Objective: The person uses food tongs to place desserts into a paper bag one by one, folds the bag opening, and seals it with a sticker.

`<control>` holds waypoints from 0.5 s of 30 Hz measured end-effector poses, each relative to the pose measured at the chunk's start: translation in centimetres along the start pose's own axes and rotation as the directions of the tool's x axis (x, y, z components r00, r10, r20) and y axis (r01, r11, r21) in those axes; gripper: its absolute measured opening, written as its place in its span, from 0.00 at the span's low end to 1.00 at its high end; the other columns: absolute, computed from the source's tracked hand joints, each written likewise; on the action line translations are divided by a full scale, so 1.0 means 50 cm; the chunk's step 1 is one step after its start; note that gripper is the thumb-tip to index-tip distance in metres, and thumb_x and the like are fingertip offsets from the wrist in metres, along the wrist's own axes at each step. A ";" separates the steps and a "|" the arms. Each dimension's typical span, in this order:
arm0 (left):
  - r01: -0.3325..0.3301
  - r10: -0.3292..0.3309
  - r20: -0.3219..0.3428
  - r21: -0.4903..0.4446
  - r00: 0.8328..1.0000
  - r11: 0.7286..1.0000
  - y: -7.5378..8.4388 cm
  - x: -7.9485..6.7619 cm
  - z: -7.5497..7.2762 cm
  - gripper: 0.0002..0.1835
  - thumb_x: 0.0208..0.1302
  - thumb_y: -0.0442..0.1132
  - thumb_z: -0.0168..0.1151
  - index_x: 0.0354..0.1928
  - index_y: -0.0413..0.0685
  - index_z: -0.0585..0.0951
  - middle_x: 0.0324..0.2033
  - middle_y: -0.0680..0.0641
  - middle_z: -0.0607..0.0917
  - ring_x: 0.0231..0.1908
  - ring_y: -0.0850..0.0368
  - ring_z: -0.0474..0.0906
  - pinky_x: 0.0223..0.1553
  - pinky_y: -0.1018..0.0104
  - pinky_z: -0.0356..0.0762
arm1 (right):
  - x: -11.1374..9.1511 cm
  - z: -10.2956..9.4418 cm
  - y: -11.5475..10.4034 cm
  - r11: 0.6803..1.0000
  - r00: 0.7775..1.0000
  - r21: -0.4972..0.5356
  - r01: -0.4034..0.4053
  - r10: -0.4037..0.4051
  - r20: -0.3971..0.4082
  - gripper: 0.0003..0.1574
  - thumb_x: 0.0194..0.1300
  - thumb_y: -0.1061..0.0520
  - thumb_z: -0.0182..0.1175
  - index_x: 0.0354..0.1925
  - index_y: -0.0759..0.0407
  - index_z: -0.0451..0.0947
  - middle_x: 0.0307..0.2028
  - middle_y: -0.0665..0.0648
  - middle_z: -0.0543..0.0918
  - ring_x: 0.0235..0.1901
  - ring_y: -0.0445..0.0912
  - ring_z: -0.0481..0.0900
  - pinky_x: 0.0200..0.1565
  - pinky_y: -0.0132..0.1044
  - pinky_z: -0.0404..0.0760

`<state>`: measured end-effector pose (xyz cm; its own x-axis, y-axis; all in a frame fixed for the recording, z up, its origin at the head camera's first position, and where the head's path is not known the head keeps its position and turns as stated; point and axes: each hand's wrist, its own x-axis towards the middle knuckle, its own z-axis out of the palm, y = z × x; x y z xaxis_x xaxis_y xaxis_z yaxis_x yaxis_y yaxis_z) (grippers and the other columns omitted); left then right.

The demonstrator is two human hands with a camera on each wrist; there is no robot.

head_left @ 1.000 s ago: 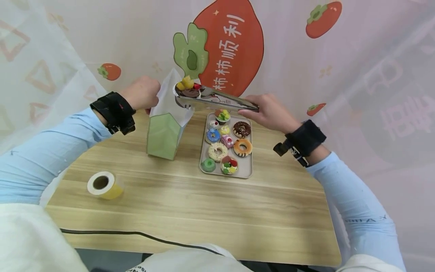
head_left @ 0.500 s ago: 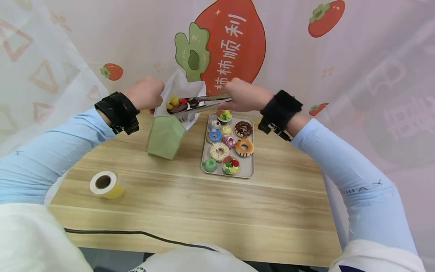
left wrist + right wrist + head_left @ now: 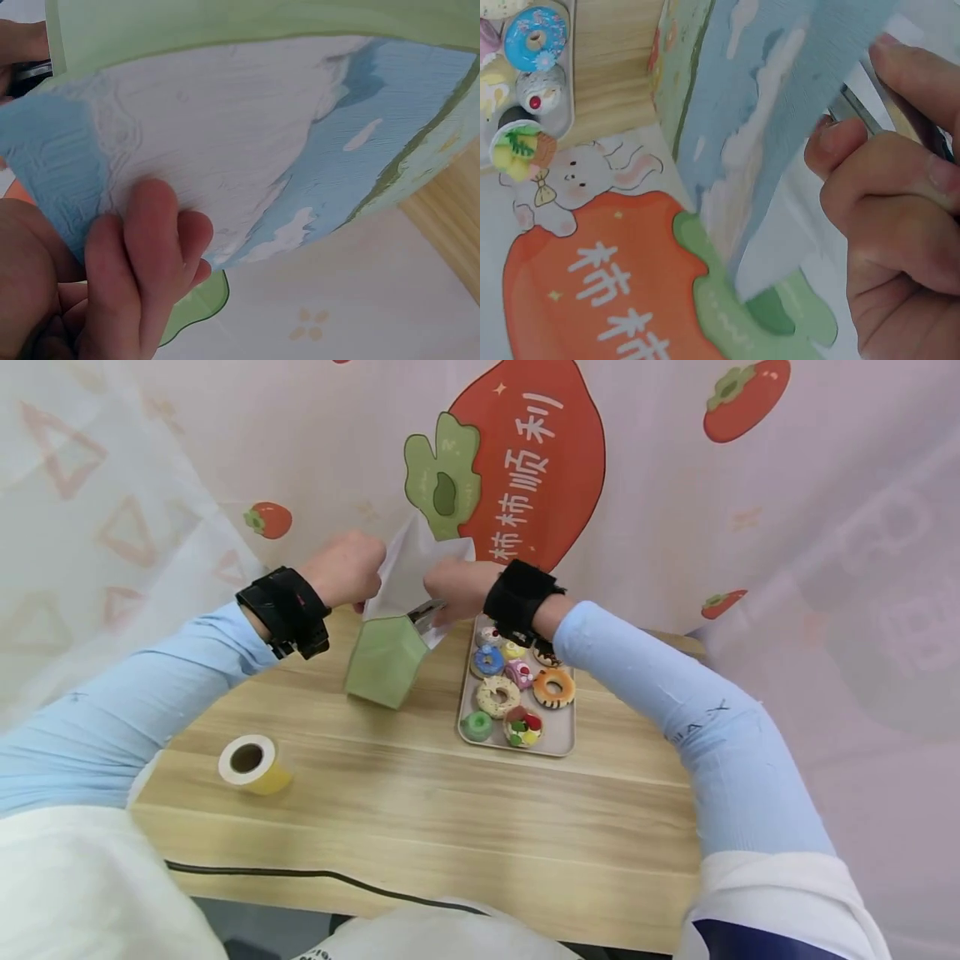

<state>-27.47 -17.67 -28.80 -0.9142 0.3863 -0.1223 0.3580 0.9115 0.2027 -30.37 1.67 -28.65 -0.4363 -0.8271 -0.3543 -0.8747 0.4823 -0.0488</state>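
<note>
A green paper bag stands tilted on the table, its white inner side showing at the open top. My left hand holds the bag's upper left edge; in the left wrist view its fingers curl against the blue-and-white printed side. Over the mouth, my right hand grips metal tongs, which point down into the bag. In the right wrist view, part of the tongs shows between thumb and fingers, behind the bag's edge. The tong tips and whatever they hold are hidden inside the bag.
Right of the bag lies a tray of toy-like donuts and small cakes, partly under my right wrist. A yellow tape roll sits at the front left. A black cable runs along the near table edge. A printed curtain hangs behind.
My right hand has moved left and brought the tongs, with a fruit-topped chocolate pastry, down into the bag; the pastry is now out of sight. My left hand keeps its hold on the bag.
</note>
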 end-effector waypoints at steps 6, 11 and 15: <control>-0.006 0.006 -0.024 0.002 1.000 1.000 0.003 0.001 -0.002 0.13 0.56 0.24 0.47 0.23 0.34 0.81 0.12 0.45 0.82 0.22 0.45 0.81 0.21 0.65 0.70 | 0.067 0.022 -0.013 0.999 0.998 -0.036 0.016 -0.013 0.069 0.27 0.67 0.54 0.62 0.21 0.51 0.56 0.23 0.49 0.52 0.27 0.46 0.54 0.35 0.37 0.54; -0.005 0.004 -0.048 -0.017 0.999 1.000 0.009 -0.002 -0.004 0.12 0.57 0.25 0.47 0.26 0.33 0.81 0.14 0.43 0.84 0.22 0.46 0.82 0.20 0.67 0.69 | 0.102 0.048 -0.017 0.997 0.998 -0.071 0.025 -0.021 0.060 0.22 0.66 0.62 0.58 0.20 0.51 0.59 0.22 0.49 0.57 0.26 0.46 0.58 0.32 0.37 0.55; -0.044 0.041 -0.068 -0.033 0.997 0.998 0.011 0.000 0.004 0.11 0.57 0.25 0.47 0.26 0.33 0.80 0.15 0.42 0.84 0.21 0.45 0.82 0.19 0.68 0.68 | 0.114 0.066 -0.019 0.994 0.999 -0.109 0.026 -0.022 0.033 0.21 0.66 0.68 0.53 0.20 0.52 0.61 0.21 0.48 0.57 0.26 0.46 0.58 0.31 0.36 0.54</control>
<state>-27.22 -17.15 -28.88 -0.9094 0.4132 -0.0470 0.3912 0.8885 0.2397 -31.34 -2.53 -33.72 -0.4095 -0.8278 -0.3834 -0.9034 0.4266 0.0438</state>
